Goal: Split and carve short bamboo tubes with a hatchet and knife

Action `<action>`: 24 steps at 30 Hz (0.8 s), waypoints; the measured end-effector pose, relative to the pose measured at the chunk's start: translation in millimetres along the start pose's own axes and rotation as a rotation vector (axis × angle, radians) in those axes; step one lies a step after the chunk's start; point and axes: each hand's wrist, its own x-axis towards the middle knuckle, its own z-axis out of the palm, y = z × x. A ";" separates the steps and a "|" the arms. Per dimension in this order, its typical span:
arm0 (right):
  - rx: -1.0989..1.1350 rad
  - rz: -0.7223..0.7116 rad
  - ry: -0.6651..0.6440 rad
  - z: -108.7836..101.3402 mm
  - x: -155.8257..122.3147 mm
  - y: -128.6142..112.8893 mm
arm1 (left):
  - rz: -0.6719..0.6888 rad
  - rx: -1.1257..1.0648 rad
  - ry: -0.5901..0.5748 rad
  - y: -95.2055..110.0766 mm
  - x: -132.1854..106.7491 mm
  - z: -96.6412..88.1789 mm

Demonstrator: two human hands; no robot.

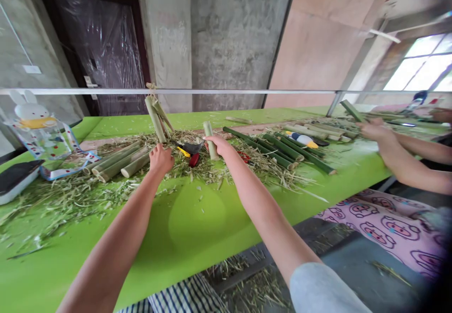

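My right hand grips a short pale bamboo piece, held upright over the shavings at the far side of the green table. My left hand is closed in a fist just below a split bamboo piece that leans upright; what it holds is hidden. Between my hands lie a dark tool, a yellow object and a red object on the shavings.
Pale cut bamboo lengths lie left of my left hand; dark green bamboo stalks lie to the right. Another person's arms reach in at the right. A rabbit-printed bag stands far left. A metal rail crosses behind.
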 end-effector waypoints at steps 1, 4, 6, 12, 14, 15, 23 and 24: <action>-0.004 0.010 0.008 -0.1 -0.2 0.8 | -0.015 -0.005 -0.012 -2.8 -0.6 -0.1; -0.005 0.022 0.022 0.2 -1.1 0.9 | -0.043 -0.032 -0.029 -6.4 -1.4 -0.7; 0.009 0.009 0.026 -0.3 -2.0 -2.0 | -0.048 -0.062 -0.016 -6.3 -0.7 -2.6; 0.142 -0.145 0.073 -13.5 -4.3 -17.7 | -0.233 -0.059 0.038 -16.4 3.4 -7.3; 0.185 -0.179 0.093 -20.5 -4.1 -21.3 | -0.323 -0.041 -0.047 -23.5 4.1 -4.5; 0.198 -0.187 0.102 -23.8 -4.3 -22.7 | -0.350 -0.030 -0.079 -26.8 4.5 -2.6; 0.474 -0.305 -0.001 -33.1 -21.0 -36.3 | -0.475 -0.028 -0.071 -38.9 9.6 2.4; 0.500 -0.340 -0.048 -32.5 -23.8 -37.0 | -0.498 -0.026 -0.084 -39.9 10.3 2.3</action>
